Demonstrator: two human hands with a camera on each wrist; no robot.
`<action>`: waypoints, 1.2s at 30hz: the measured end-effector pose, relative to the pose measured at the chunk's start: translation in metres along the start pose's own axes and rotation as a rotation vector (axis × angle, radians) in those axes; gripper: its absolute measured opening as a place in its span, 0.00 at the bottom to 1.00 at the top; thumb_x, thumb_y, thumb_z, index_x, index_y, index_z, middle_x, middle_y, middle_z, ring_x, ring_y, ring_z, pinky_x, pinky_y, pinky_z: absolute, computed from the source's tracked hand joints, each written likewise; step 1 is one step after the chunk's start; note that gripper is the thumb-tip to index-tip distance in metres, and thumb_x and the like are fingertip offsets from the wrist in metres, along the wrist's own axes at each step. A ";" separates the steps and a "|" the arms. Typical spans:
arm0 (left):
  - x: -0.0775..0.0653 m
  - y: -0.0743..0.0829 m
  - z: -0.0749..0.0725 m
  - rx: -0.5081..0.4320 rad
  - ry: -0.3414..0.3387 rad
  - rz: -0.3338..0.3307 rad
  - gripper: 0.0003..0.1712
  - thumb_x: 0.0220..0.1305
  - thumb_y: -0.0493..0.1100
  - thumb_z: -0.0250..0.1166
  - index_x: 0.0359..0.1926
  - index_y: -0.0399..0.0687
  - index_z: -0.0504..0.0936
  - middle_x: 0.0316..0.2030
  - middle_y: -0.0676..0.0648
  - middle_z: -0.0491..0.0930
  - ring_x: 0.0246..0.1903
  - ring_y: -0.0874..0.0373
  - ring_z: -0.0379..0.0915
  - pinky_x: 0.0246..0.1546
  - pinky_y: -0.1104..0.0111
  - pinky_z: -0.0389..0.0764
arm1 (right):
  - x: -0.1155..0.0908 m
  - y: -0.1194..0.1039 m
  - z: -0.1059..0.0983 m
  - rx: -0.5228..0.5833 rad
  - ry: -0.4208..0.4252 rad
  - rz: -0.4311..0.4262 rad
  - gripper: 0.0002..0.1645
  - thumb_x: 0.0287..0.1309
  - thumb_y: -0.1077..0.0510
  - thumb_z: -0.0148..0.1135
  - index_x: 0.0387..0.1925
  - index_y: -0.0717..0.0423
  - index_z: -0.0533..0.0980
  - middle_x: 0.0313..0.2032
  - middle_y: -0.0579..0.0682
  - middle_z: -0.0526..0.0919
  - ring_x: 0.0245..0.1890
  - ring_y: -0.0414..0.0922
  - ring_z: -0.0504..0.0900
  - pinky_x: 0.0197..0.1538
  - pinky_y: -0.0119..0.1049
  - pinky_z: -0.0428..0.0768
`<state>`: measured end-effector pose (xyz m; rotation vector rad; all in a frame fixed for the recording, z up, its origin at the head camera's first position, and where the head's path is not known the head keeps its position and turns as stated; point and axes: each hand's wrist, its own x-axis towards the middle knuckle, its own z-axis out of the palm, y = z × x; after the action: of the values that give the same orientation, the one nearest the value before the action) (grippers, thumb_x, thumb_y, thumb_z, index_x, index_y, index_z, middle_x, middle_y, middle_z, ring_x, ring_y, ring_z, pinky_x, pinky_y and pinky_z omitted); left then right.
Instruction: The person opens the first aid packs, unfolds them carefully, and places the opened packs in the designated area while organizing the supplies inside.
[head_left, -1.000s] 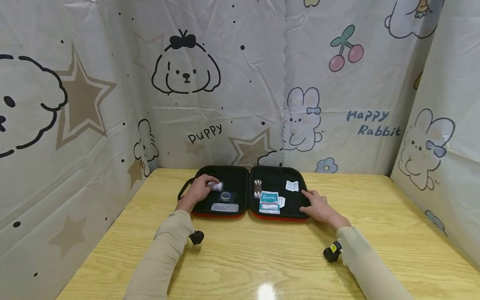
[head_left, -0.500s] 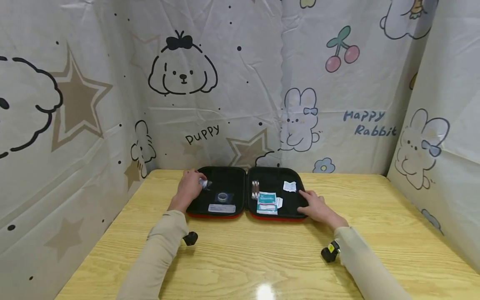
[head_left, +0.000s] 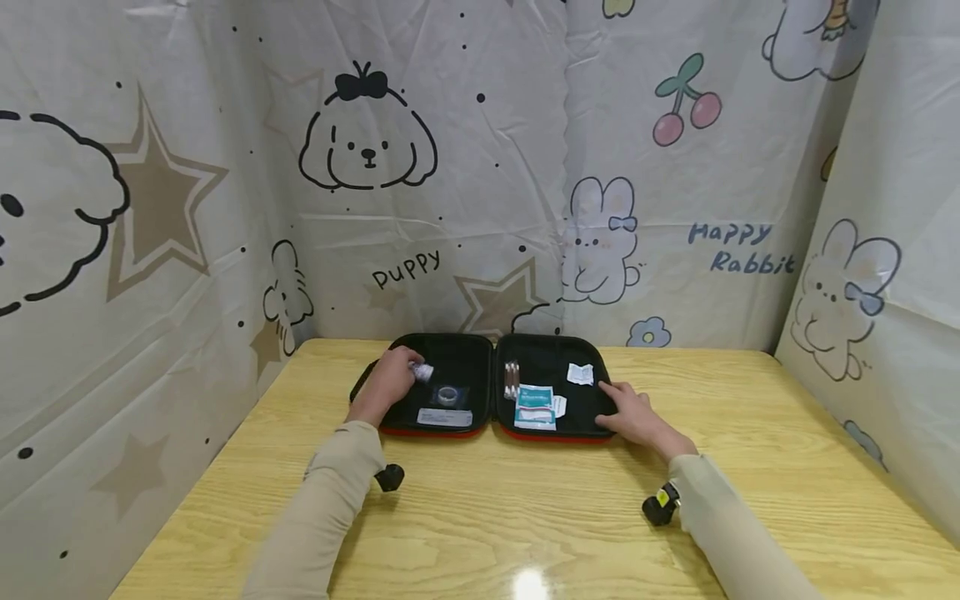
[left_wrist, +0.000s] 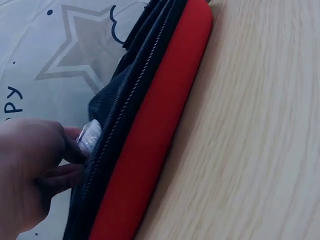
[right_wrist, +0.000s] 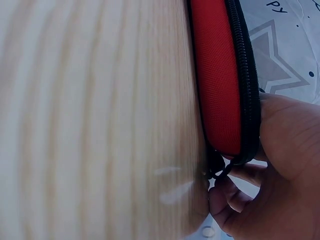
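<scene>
White packet (head_left: 423, 372): pinched, lower centre-left of the frame, at the left half of the case (head_left: 461, 357).
Left hand (head_left: 388, 382): doing the pinching; out left half a second ago, now back inward, packet and all!
Right hand (head_left: 636, 414): unmoved, touching the right rim; gripping or not, I can't tell.
Packet's spot: unsettled, I'd judge; not let go.

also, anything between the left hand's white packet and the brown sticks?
No loose item: just black lining and the hinge of the open case, per the head view. The ring-shaped item lies off that line.
</scene>
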<state>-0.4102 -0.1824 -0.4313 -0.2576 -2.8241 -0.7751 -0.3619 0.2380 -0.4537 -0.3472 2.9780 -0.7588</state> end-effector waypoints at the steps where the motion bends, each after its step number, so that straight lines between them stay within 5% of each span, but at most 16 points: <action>1: 0.000 0.000 0.002 -0.039 0.000 -0.009 0.17 0.64 0.28 0.55 0.50 0.35 0.84 0.52 0.36 0.82 0.52 0.43 0.77 0.57 0.52 0.76 | 0.000 0.000 0.000 0.000 -0.006 0.006 0.43 0.62 0.53 0.61 0.73 0.67 0.58 0.68 0.74 0.58 0.58 0.69 0.62 0.63 0.65 0.63; 8: 0.000 -0.006 0.010 -0.311 0.013 -0.118 0.15 0.64 0.30 0.59 0.49 0.34 0.85 0.54 0.34 0.81 0.51 0.46 0.73 0.56 0.54 0.74 | 0.001 -0.002 -0.001 0.004 -0.010 0.021 0.43 0.62 0.54 0.61 0.73 0.66 0.58 0.69 0.73 0.57 0.58 0.69 0.61 0.64 0.65 0.63; 13: -0.001 -0.008 0.010 -0.339 -0.004 -0.124 0.15 0.63 0.31 0.60 0.50 0.35 0.85 0.55 0.35 0.80 0.49 0.47 0.72 0.55 0.57 0.72 | 0.001 -0.004 -0.003 -0.001 -0.002 0.015 0.43 0.61 0.54 0.61 0.73 0.67 0.58 0.68 0.74 0.57 0.58 0.69 0.62 0.64 0.65 0.63; 21: -0.004 -0.003 0.000 -0.022 0.033 0.006 0.16 0.62 0.28 0.56 0.47 0.34 0.86 0.48 0.34 0.81 0.50 0.40 0.75 0.55 0.51 0.75 | 0.001 -0.002 0.000 -0.003 -0.020 0.024 0.43 0.62 0.54 0.61 0.73 0.66 0.58 0.69 0.74 0.57 0.58 0.69 0.62 0.64 0.66 0.63; 29: -0.009 -0.005 -0.012 0.229 0.059 0.016 0.12 0.63 0.30 0.60 0.45 0.36 0.87 0.48 0.36 0.79 0.48 0.40 0.71 0.49 0.51 0.77 | 0.000 -0.002 0.001 0.008 -0.021 0.033 0.43 0.62 0.53 0.60 0.73 0.66 0.57 0.69 0.73 0.56 0.59 0.69 0.60 0.65 0.66 0.62; 36: -0.007 -0.007 -0.012 0.437 0.061 0.196 0.13 0.65 0.29 0.59 0.40 0.40 0.89 0.44 0.40 0.79 0.48 0.43 0.71 0.53 0.55 0.77 | 0.001 -0.003 -0.001 0.006 -0.016 0.023 0.43 0.62 0.54 0.60 0.73 0.67 0.57 0.69 0.74 0.56 0.58 0.69 0.60 0.64 0.65 0.63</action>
<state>-0.4030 -0.1950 -0.4261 -0.4193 -2.7637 -0.1165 -0.3624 0.2360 -0.4513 -0.3172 2.9590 -0.7592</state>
